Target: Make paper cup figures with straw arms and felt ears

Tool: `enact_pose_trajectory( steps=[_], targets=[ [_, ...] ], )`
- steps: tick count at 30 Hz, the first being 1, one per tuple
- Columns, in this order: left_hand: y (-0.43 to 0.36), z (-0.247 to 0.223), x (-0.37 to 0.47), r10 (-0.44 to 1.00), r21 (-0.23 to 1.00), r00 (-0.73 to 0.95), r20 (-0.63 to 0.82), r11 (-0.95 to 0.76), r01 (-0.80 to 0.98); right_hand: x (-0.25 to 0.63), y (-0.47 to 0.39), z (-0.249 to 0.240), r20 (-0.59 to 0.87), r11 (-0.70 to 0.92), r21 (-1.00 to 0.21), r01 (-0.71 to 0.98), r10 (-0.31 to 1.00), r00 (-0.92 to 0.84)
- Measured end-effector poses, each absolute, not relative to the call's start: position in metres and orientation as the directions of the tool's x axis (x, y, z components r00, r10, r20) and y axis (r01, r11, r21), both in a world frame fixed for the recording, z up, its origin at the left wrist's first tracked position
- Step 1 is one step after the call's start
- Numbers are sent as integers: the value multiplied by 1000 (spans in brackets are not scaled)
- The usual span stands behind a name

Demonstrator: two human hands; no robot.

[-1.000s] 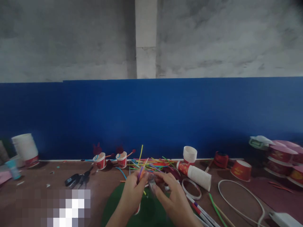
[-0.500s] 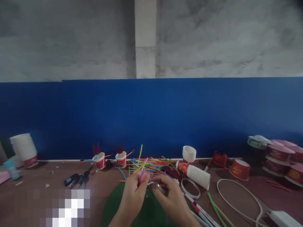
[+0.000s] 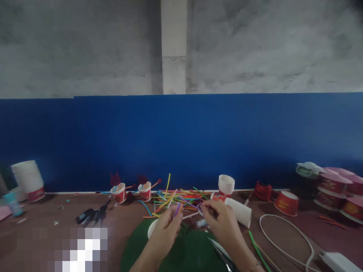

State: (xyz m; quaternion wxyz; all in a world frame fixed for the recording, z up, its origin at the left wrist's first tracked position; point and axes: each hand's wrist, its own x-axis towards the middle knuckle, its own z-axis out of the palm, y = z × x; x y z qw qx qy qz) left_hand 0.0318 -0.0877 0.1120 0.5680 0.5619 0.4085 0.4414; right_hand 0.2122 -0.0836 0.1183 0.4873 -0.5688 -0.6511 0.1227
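My left hand (image 3: 168, 228) is closed around short purple and orange strips (image 3: 178, 210), which poke up past the thumb. Their material is too small to tell. To its right, my right hand (image 3: 219, 219) has its fingertips pinched together at the edge of a heap of coloured sticks (image 3: 184, 198); what they hold, if anything, I cannot make out. Under both forearms lies a round green mat (image 3: 184, 251). A white round thing (image 3: 152, 228) shows partly behind my left hand. Scissors-like blades (image 3: 219, 249) lie beside my right wrist, and a small clear object (image 3: 201, 223) lies between the hands.
Two red paper cups with coloured arms, a left one (image 3: 119, 193) and a right one (image 3: 145, 192), stand by the blue wall panel. Black-handled tools (image 3: 92, 216) lie left. A stack of paper cups (image 3: 239, 212), a white cable (image 3: 286, 217) and red bowls (image 3: 333, 185) are right.
My right hand has moved up and right, away from my left hand and the shiny object it was at. My left hand shifted slightly right, still holding the strips. Scissors-like blades now show.
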Motion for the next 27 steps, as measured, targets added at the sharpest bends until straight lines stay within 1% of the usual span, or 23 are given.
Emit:
enact_pose_trajectory(
  steps=[2,5,7,8,10,13,15,17,19,21,23,25,27],
  targets=[
    [-89,112,31,947,992,314,-73,100,-72,216,-82,119,432,304,-796,523,891,141],
    [-90,111,32,924,979,362,-126,174,-103,215,-82,120,283,245,-925,291,954,96],
    [-90,110,34,913,974,379,-147,200,-104,211,-84,120,244,232,-952,198,969,36],
    [-90,109,35,907,973,389,-159,212,-96,208,-85,120,241,235,-953,189,970,8],
    [-90,106,38,897,971,408,-167,222,-91,203,-88,120,256,257,-937,238,966,-34],
    [-89,103,42,872,965,461,-164,238,-108,198,-93,120,301,307,-880,364,951,-73],
    [-89,102,43,851,963,499,-161,247,-111,197,-94,121,333,341,-848,406,938,-92],
    [-89,101,43,840,965,518,-161,244,-95,198,-94,121,341,330,-857,395,939,-46],
    [-90,100,44,842,974,511,-172,224,-41,199,-92,121,350,303,-876,375,935,61],
    [-92,98,44,847,981,504,-172,191,14,201,-90,121,390,305,-865,399,908,153],
    [-94,96,45,847,985,505,-170,166,53,200,-90,120,453,334,-814,476,877,160],
    [-96,96,45,832,983,524,-181,172,65,197,-91,121,506,366,-741,563,855,111],
    [-98,97,44,805,978,558,-201,199,65,194,-92,121,529,388,-680,622,847,50]
  ],
)
